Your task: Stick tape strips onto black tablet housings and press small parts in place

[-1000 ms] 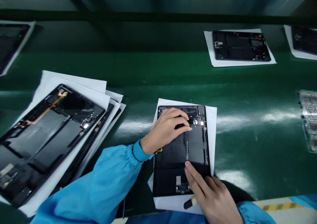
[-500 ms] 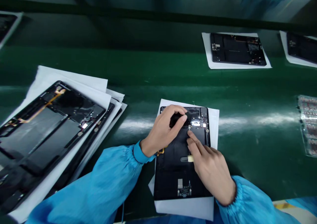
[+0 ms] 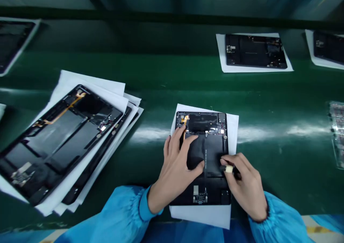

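Note:
A black device shell (image 3: 199,193) lies upright on white paper (image 3: 200,216) in front of me, with an orange flex strip at its upper left and a small circuit board near its lower end. My left hand (image 3: 178,160) rests over the shell's left side, fingers spread and holding nothing. At the shell's right edge, my right hand (image 3: 243,178) is closed on a small tool (image 3: 228,168) with a pale yellow middle and a dark tip; the rest of it is hidden by the fingers.
A stack of similar shells (image 3: 64,139) with paper sheets between them sits at the left. Further back lie another shell (image 3: 255,52) at the right, one (image 3: 329,51) at the far right and one (image 3: 13,44) at the far left. A clear tray (image 3: 338,135) stands at the right edge.
My left hand has moved down from the shell's top and its fingers have spread. My right hand has shifted right, with the tool now between its fingers. The view has shifted slightly.

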Available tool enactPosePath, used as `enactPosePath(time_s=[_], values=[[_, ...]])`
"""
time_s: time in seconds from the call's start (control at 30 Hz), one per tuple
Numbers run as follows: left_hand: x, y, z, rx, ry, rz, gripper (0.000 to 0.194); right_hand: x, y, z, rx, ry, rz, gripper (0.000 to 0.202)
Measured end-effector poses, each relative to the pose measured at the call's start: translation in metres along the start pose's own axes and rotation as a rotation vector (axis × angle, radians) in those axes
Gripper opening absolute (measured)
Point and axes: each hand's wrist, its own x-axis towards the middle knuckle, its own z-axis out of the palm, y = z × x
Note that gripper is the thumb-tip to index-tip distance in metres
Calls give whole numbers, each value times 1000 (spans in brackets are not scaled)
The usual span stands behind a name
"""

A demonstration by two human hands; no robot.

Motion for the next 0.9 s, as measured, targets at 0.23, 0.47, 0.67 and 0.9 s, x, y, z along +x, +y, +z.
enactPosePath(time_s=[0.23,0.47,0.67,0.9], values=[[-4,1,-1,3,-60,-21,54,-3,15,14,-82,86,15,16],[-7,7,6,69,-8,-7,62,-5,18,17,-141,115,-6,22],[-2,12,7,36,78,-8,56,-4,15,16,-199,110,16,28],[-10,12,5,-194,131,-106,57,-3,13,17,-265,129,-31,30]])
